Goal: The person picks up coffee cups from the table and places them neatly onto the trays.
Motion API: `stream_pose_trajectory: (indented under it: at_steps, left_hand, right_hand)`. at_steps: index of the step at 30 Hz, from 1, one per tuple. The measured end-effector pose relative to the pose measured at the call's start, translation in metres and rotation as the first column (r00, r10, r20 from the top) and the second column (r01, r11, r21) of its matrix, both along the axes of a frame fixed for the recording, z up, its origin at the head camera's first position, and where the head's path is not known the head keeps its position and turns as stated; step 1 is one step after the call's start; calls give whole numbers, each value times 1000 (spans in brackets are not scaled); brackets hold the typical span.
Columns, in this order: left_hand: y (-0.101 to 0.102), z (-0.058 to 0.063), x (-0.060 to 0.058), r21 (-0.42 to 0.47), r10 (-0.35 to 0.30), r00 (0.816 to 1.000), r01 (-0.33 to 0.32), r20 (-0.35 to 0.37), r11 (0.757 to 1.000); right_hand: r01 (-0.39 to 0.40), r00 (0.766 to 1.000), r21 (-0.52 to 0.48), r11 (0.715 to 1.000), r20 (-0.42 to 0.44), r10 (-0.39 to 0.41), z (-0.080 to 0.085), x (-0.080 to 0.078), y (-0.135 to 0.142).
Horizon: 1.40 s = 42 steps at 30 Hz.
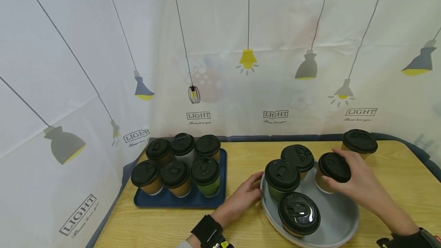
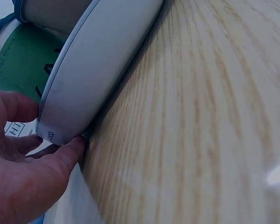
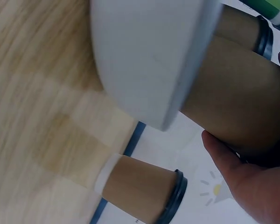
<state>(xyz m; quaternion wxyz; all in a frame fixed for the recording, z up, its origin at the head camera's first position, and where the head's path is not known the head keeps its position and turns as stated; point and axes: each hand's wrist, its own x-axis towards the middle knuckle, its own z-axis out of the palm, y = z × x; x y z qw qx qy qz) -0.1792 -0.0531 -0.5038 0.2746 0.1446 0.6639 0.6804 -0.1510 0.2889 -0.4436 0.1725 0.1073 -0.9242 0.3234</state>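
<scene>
My right hand (image 1: 360,186) grips a brown paper coffee cup (image 3: 242,93) with a black lid (image 1: 334,167), thumb and fingers on opposite sides. The cup stands upright at the right part of a round grey tray (image 1: 335,209). My left hand (image 1: 242,198) holds the tray's left edge; in the left wrist view its thumb and fingers (image 2: 70,151) pinch the pale side wall (image 2: 100,56). Also on the tray are a green cup (image 1: 277,193), a lidded cup (image 1: 299,214) at the front and a brown cup (image 1: 303,173) at the back.
A blue rectangular tray (image 1: 179,202) on the left carries several black-lidded cups in two rows. Behind the round tray, at the right, stands another brown cup (image 1: 360,141). A curtain printed with lamps (image 1: 227,87) borders the wooden table (image 1: 241,163).
</scene>
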Motion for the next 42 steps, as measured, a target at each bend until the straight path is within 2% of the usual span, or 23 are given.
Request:
stream_pose_trajectory:
  at_steps: [6, 12, 29, 34, 42]
  left_hand:
    - [2, 1, -1, -5, -11, 1000, 11, -8, 1000]
    - [2, -1, 0, -12, 13, 1000, -13, 2, 1000]
    - [1, -1, 2, 10, 6, 1000, -6, 4, 1000]
    - [1, -2, 1, 8, 7, 1000, -7, 12, 1000]
    - [0, -2, 1, -2, 9, 1000, -9, 6, 1000]
  right_hand:
    - [14, 1000, 8, 1000, 17, -14, -5, -3, 3]
    - [6, 999, 11, 1000, 40, -6, -11, -5, 0]
    - [2, 997, 47, 999, 80, -5, -14, -5, -4]
    - [2, 993, 57, 998, 119, -9, -13, -6, -4]
    - [-7, 973, 45, 999, 229, -3, -6, -6, -4]
